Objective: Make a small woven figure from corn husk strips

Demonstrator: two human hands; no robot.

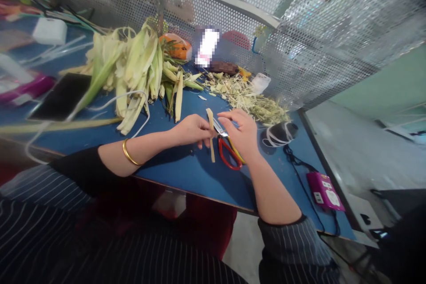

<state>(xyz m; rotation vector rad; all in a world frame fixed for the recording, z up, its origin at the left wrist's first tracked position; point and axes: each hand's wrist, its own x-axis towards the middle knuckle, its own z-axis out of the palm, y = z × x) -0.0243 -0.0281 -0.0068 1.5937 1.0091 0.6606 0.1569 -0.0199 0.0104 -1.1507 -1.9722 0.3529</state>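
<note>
My left hand (196, 129) pinches a narrow, pale strip of corn husk (212, 135) between thumb and fingers, the strip standing roughly upright across the fingertips. Just right of it, my right hand (242, 133) has its fingers stretched toward the strip, thumb slightly apart. Under that hand is a pair of scissors (225, 136) with one red and one yellow handle, blades pointing away toward the strip. The palm partly covers the yellow handle; the scissors seem to rest on the blue table (186, 164). A large bundle of corn husks (133, 62) lies beyond my left hand.
Husk scraps (246, 95) are heaped along the perforated metal screen (226, 9). At right stand a dark cylinder wrapped in white cord (281, 134) and a purple box with cables (325, 191). A black tablet-like slab (63, 96) and white cable (146, 117) lie left.
</note>
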